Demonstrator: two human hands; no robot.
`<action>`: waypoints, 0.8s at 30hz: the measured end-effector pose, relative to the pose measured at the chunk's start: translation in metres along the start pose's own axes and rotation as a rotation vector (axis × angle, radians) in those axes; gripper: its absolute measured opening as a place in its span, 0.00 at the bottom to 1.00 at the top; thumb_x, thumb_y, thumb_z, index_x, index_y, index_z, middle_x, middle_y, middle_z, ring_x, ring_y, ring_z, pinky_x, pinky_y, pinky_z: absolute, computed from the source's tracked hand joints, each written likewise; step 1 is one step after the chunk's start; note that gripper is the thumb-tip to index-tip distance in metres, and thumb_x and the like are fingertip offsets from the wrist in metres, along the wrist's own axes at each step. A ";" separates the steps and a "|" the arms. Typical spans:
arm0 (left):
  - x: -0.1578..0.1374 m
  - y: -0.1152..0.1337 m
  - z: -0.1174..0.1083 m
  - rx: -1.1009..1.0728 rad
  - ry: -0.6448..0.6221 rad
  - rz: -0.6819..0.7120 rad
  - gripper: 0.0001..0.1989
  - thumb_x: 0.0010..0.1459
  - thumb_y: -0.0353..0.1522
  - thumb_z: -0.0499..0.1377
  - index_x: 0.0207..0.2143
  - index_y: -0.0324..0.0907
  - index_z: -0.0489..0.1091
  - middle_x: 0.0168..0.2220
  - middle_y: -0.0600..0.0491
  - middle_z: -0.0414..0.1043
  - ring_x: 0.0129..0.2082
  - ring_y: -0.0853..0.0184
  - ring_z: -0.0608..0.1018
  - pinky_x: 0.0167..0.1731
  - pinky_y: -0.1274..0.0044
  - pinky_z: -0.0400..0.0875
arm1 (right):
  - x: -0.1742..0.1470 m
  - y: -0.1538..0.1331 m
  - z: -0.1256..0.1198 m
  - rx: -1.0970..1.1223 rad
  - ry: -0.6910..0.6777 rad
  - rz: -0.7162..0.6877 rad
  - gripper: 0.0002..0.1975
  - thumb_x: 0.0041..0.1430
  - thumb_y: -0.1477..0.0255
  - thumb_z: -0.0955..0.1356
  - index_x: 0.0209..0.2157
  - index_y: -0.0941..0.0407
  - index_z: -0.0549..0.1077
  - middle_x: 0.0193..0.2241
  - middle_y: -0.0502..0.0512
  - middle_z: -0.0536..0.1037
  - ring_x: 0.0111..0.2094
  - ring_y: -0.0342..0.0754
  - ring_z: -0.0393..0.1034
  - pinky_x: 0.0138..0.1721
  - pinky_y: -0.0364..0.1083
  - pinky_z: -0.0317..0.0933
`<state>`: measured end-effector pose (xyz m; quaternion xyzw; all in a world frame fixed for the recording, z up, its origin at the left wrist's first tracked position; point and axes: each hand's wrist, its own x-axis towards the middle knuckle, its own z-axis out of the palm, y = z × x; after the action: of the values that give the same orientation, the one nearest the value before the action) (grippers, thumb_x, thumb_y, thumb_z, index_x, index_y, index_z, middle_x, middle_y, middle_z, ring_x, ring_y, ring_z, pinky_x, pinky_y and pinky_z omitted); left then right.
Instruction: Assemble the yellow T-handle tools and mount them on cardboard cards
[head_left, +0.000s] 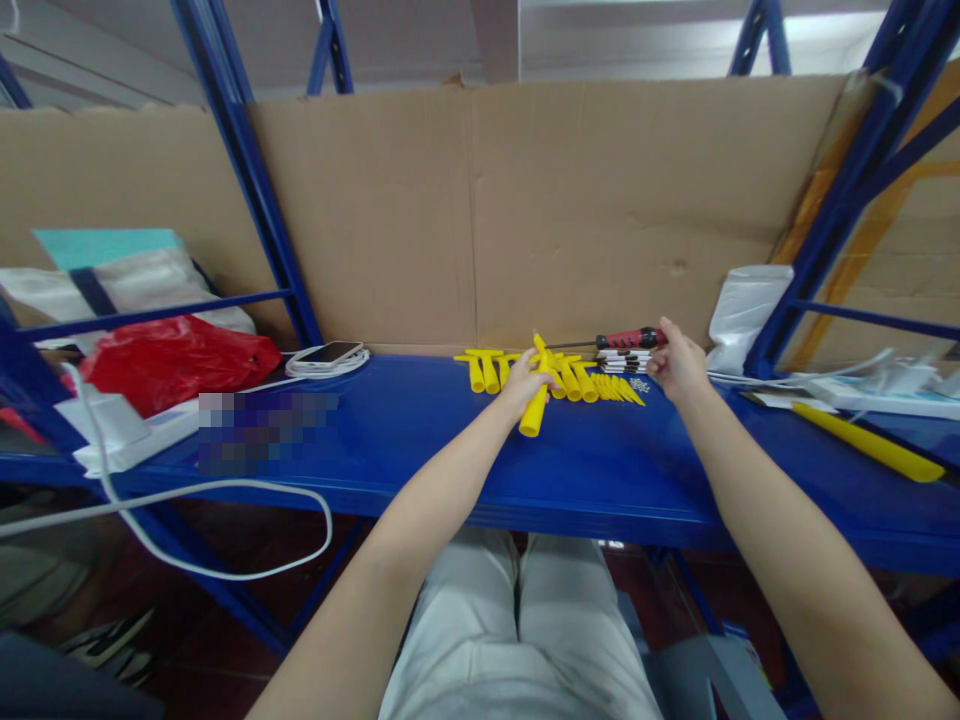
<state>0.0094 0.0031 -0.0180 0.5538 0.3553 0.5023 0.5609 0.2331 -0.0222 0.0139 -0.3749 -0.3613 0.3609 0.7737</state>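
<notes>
My left hand (521, 384) is wrapped around a yellow plastic handle (533, 412), its round hollow end tilted down toward me. In my right hand (681, 362) is a screwdriver (631, 339) with a red and black grip. Its shaft points left, and the tip is at or near the top of the held yellow handle; contact cannot be made out. Around my left hand stand several yellow T-shaped pieces (477, 374). Pointed yellow pieces (616, 389) lie in a row between my hands. Beside them is a pile of small silvery pieces (639, 385), perhaps screws.
Black-and-white items (625, 361) are stacked behind the screwdriver. Cardboard (585, 200) backs the blue shelf (420, 430). A phone (335, 352) rests on coiled white cable at left, near a red bag (180, 360) and power strip (150, 437). A long yellow-handled tool (870, 442) lies right.
</notes>
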 end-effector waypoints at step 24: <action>0.002 -0.003 -0.001 0.028 0.010 0.013 0.40 0.42 0.17 0.55 0.59 0.45 0.56 0.50 0.46 0.69 0.19 0.77 0.71 0.16 0.83 0.62 | -0.022 -0.019 0.016 0.005 -0.089 0.035 0.15 0.50 0.68 0.74 0.26 0.54 0.62 0.12 0.42 0.64 0.12 0.37 0.58 0.12 0.36 0.55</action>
<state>0.0091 0.0054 -0.0204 0.5613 0.3616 0.5039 0.5480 0.2148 -0.0440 0.0303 -0.3628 -0.3878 0.3918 0.7513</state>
